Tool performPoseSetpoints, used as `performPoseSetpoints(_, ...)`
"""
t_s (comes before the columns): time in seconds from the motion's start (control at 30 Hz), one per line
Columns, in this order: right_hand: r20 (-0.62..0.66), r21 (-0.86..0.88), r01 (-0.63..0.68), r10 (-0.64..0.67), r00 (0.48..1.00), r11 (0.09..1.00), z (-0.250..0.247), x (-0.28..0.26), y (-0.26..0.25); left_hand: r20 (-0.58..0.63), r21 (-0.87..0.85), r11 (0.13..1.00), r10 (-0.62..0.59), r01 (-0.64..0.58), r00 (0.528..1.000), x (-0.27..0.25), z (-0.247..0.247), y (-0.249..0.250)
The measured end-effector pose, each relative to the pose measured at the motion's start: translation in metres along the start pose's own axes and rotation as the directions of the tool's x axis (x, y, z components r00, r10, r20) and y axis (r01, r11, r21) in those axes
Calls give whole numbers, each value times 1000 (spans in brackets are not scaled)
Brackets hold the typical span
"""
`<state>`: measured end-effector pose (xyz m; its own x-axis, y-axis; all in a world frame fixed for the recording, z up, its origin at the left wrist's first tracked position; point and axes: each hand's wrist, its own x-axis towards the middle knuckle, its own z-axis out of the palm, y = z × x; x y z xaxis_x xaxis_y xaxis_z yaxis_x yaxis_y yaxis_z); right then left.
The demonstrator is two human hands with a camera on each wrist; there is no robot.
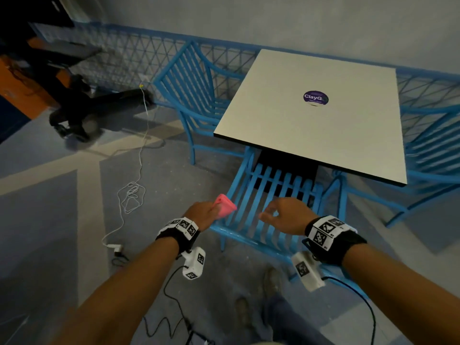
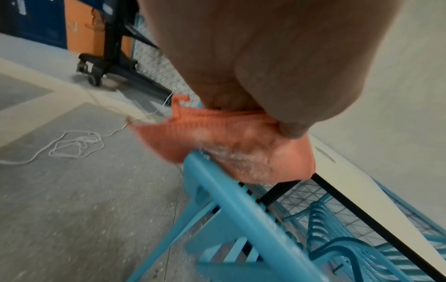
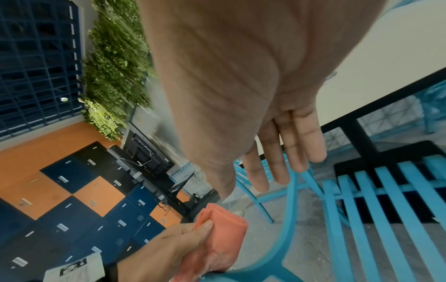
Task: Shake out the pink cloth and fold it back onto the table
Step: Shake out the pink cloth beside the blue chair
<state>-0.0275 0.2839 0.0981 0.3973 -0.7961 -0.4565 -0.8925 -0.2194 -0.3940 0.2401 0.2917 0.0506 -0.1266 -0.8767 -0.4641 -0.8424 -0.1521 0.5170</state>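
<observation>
The grey floor [image 1: 62,220] with its pale stripes takes up most of the head view, edged at the far side by a blue lattice fence [image 1: 139,58] below a plain wall. On it stands the white square bench [image 1: 286,115], black-edged, set on a dark pedestal, with a round purple sticker [image 1: 316,98] near its middle. Blue slatted chairs ring the bench: one at its left [image 1: 189,78], one at its right [image 1: 433,150], and a near chair [image 1: 263,215] whose back lies just under the two hands. A black wheeled stand [image 1: 82,113] sits at the far left, and a white cable [image 1: 132,195] coils on the floor near it. Both forearms wear black wrist straps with patterned marker blocks. The left hand [image 1: 201,214] holds the pink cloth [image 1: 224,206] bunched and folded, fingers [image 3: 202,229] curled and clamped on it, above the near chair's top rail and well short of the bench top. The right hand [image 1: 288,215] is beside it, apart from the cloth, holding nothing; its fingers [image 3: 287,152] lie straight and close together.
</observation>
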Motion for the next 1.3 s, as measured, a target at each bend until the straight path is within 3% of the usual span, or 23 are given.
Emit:
performPoseSetpoints(0.13, 37, 17, -56, 56, 998, 998, 9, -15, 16, -97, 38, 995, -92, 96, 991, 11, 42, -13)
performPoseSetpoints(0.3, 58, -3, -95, 95, 994, 995, 17, -24, 35, -192, 11, 995, -92, 96, 977, 10, 79, -3)
performPoseSetpoints(0.5, 75, -16, -94, 95, 993, 995, 25, -38, 47, -180, -16, 999, -40, 38, 983, 0, 123, 47)
performPoseSetpoints(0.77, 71, -15, -88, 89, 993, 996, 30, -60, 78, -73, -35, 997, -76, 73, 994, -8, 165, 108)
performPoseSetpoints(1.0, 43, 31, -164, 162, 986, 986, 35, -85, 106, 110, -259, 953, -134, 158, 985, -12, 161, 145)
performPoseSetpoints(1.1, 39, 56, -214, 212, 977, 975, 36, -96, 117, 103, -469, 869, -125, 159, 987, -10, 143, 141)
performPoseSetpoints(1.23, 35, 71, -240, 238, 971, 968, 37, -108, 126, 112, -690, 696, -166, 196, 980, 2, 96, 100)
performPoseSetpoints(1.3, 37, 82, -247, 244, 969, 966, 37, -114, 127, 27, -693, 699, -219, 176, 975, 11, 72, 75)
